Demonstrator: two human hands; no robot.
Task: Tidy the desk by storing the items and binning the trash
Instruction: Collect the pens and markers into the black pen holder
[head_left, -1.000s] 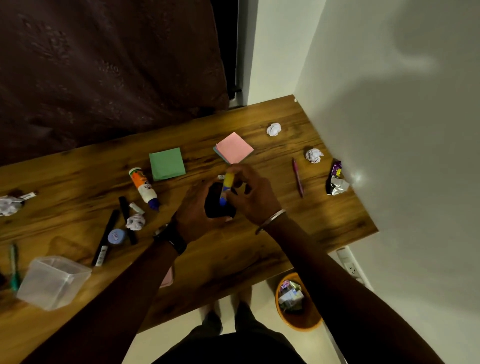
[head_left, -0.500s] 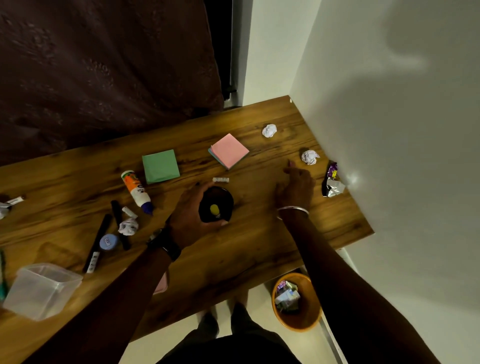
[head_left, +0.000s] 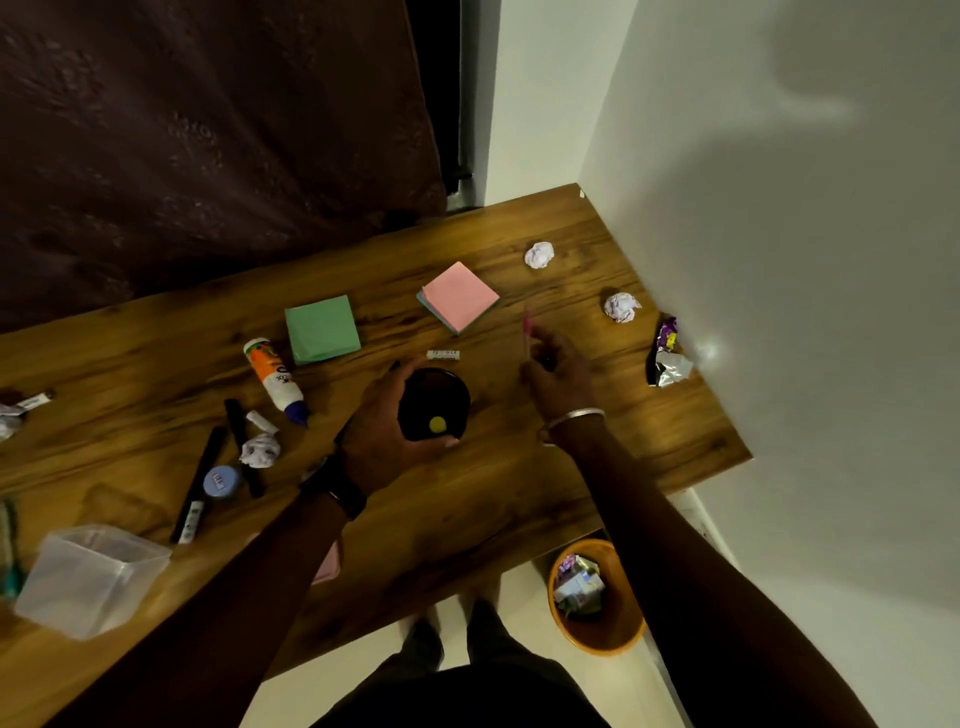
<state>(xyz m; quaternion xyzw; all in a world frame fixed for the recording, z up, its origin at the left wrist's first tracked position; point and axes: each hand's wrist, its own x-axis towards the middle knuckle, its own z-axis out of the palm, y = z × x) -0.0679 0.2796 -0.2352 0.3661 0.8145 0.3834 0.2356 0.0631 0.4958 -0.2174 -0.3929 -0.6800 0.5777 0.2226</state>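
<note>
- At my far left a clear plastic tub (head_left: 88, 577) sits on the wooden desk (head_left: 467, 519), with a dark curtain (head_left: 208, 156) behind.
- A glue bottle (head_left: 275, 382) and a green note pad (head_left: 322, 328) lie further in.
- My left hand (head_left: 384, 426) wraps its fingers round the black cup (head_left: 436, 402) at mid-desk.
- My right hand (head_left: 558, 376) pinches a blurred pink pen (head_left: 527, 330) near the pink note pad (head_left: 460, 295).
- A crumpled paper ball (head_left: 621, 306) and a wrapper (head_left: 667, 358) lie by the white wall (head_left: 779, 312); the orange bin (head_left: 597, 597) stands on the floor below.
</note>
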